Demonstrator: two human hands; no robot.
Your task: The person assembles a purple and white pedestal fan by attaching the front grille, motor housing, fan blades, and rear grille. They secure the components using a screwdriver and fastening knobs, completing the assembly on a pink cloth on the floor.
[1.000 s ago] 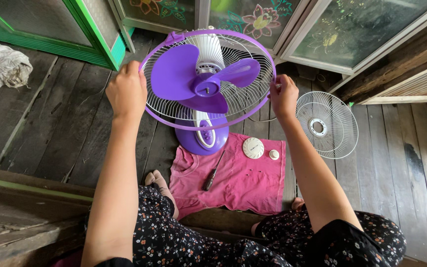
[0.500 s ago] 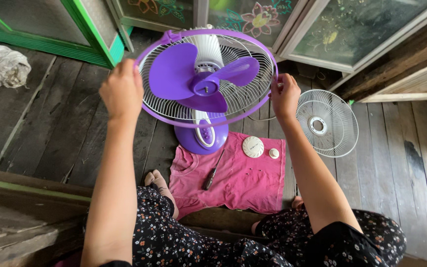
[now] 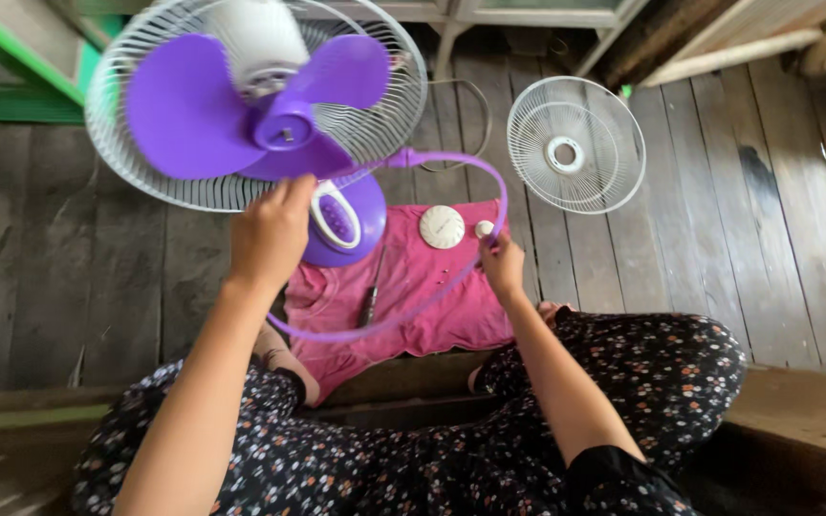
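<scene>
Both hands, left hand (image 3: 271, 232) and right hand (image 3: 503, 263), clenched on loose purple ring (image 3: 451, 287) near fan blades (image 3: 241, 105); possibly could snag the blade, judging by closeness

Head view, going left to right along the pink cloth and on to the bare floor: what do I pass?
Purple fan base → screwdriver → round white cap → small white knob → right hand on the purple ring → loose white grille on the floorboards.
</scene>
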